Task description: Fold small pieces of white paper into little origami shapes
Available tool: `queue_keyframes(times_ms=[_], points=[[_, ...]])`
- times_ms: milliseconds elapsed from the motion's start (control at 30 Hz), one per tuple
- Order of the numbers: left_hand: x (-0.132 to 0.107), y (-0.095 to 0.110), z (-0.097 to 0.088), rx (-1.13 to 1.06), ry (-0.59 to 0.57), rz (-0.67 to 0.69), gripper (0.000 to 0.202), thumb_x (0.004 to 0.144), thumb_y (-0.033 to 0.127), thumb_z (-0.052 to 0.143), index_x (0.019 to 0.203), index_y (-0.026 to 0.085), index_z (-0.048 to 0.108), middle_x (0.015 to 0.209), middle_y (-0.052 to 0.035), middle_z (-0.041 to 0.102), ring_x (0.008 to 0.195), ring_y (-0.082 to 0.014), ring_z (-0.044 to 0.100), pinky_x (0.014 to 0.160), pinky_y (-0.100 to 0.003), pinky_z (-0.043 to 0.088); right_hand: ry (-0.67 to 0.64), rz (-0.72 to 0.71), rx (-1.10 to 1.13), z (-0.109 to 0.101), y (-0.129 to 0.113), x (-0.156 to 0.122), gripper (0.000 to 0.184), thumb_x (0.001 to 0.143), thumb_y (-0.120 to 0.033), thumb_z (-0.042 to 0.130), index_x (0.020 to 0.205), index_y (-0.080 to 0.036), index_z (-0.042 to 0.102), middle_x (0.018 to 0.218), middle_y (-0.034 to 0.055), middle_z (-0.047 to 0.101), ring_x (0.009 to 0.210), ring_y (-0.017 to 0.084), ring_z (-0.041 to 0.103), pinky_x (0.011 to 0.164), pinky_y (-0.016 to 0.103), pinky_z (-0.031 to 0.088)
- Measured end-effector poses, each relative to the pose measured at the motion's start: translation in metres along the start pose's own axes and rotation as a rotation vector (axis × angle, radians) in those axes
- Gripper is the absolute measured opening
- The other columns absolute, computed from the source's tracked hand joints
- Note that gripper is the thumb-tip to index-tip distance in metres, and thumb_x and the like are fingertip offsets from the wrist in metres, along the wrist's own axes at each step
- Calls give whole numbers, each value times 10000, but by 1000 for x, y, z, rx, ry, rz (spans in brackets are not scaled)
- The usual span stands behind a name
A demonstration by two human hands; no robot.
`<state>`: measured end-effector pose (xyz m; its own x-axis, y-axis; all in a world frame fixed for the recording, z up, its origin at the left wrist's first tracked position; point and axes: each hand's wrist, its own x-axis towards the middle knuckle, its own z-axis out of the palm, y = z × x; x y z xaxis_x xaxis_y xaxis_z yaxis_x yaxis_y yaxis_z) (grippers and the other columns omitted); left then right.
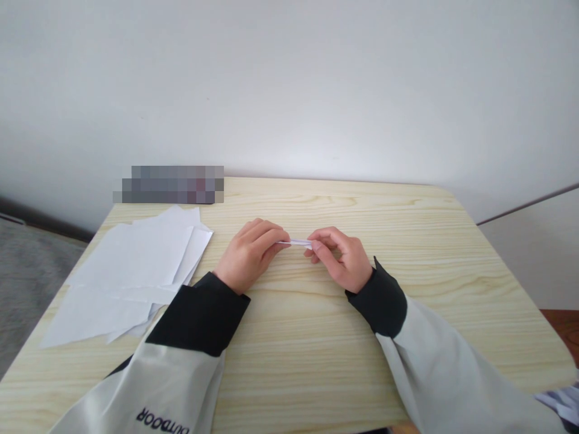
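Note:
Both hands meet over the middle of a light wooden table (407, 241). My left hand (251, 253) is curled, its fingertips pinching one end of a narrow folded strip of white paper (298, 243). My right hand (339, 256) pinches the other end between thumb and fingers. The strip lies level, just above or on the tabletop; only its short middle section shows between the fingers.
A loose pile of several white paper sheets (131, 271) lies on the table's left side, close to my left sleeve. A blurred dark object (169, 184) sits at the table's back left edge against the white wall. Floor shows on both sides.

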<state>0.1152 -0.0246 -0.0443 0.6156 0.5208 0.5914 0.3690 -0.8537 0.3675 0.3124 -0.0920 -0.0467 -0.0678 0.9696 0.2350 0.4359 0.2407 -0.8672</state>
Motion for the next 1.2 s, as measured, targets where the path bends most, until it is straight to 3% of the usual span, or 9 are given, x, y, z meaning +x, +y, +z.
queue_keyframes(times_ms=[300,533,667,800,1000,1200], points=[[2,5,0,66,-116,81,140,896,266,506,933,167,598,895,-56,679,825,-164,597,763,-301,453,12,37,25,1,3,1,156,881,-320,517,850,-180,578,695,31,711,622,135,681,584,224,531],[1,5,1,63,-29,97,112,876,173,525,925,177,626,873,-46,674,778,-149,601,724,-282,467,3,31,63,1,0,2,164,903,-325,482,891,-181,559,752,39,721,622,124,680,582,223,540],[0,10,1,-144,4,-28,128,859,147,530,949,141,621,868,-61,650,798,-140,612,738,-251,492,53,-86,-40,1,-1,0,152,896,-283,493,1011,-198,545,799,28,716,602,107,666,589,221,537],[1,14,-1,-230,-9,-121,126,850,165,540,917,147,644,851,-52,663,782,-140,625,732,-242,494,108,-251,-208,2,1,-1,116,886,-229,504,965,-202,586,829,27,717,612,99,661,573,200,517],[2,15,-2,-271,2,-143,126,838,174,550,891,147,662,830,-47,676,761,-133,629,716,-232,494,130,-411,-403,3,2,1,150,888,-196,517,963,-209,646,783,1,725,560,78,620,558,189,479],[2,15,-2,-276,7,-141,108,821,156,560,870,140,655,819,-49,673,755,-132,625,711,-233,490,209,-458,-426,5,5,2,129,850,-167,584,952,-195,659,772,-20,737,495,51,612,501,158,452]])
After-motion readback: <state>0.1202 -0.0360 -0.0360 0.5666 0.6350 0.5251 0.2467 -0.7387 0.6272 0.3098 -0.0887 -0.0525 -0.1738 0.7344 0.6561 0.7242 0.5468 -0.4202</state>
